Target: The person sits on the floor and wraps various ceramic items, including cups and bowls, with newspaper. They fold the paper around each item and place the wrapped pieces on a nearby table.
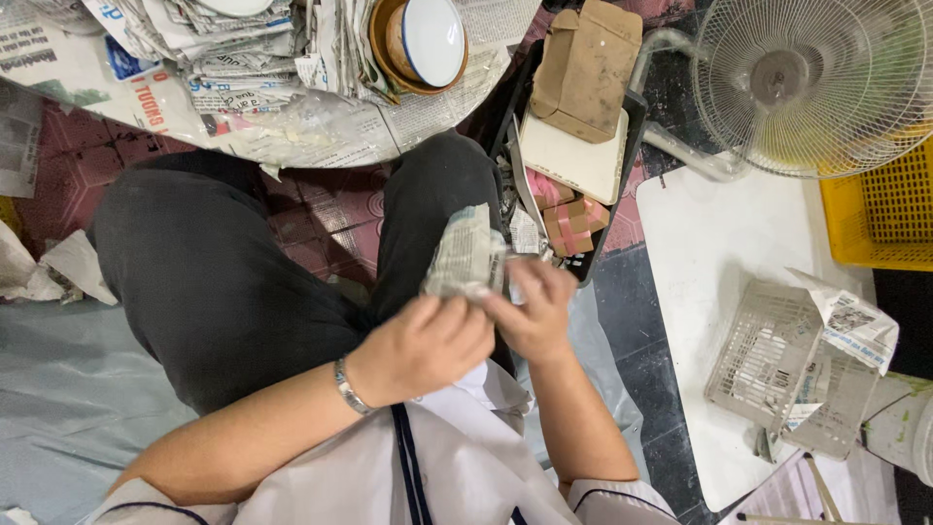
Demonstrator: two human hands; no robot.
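Left hand [423, 345]: closed around the lower end of a newspaper-wrapped bundle [467, 255], fingers curled over it, a metal bracelet [348, 387] on the wrist.
Right hand [533, 311]: gripping the same bundle from its right side, fingers bent against the paper.
Bundle: a small item fully covered in crumpled newsprint, held above the person's right knee, in front of the white shirt [437, 467]; what is inside cannot be told.
Legs: dark trousers [214, 272], knees spread, seated low over a red tiled floor [321, 209].
Ahead: a heap of newspapers [243, 68] with a white bowl in a brown dish [423, 39] resting on it.
Right of the knee: a dark tray [622, 146] carrying a white slab [573, 156], a brown cardboard piece [588, 63] and small pinkish blocks [569, 219].
Far right: a white fan [812, 78], a yellow crate [880, 214], and a pale plastic basket [777, 360] with newsprint [855, 326] draped on it, lying on a white board [700, 253].
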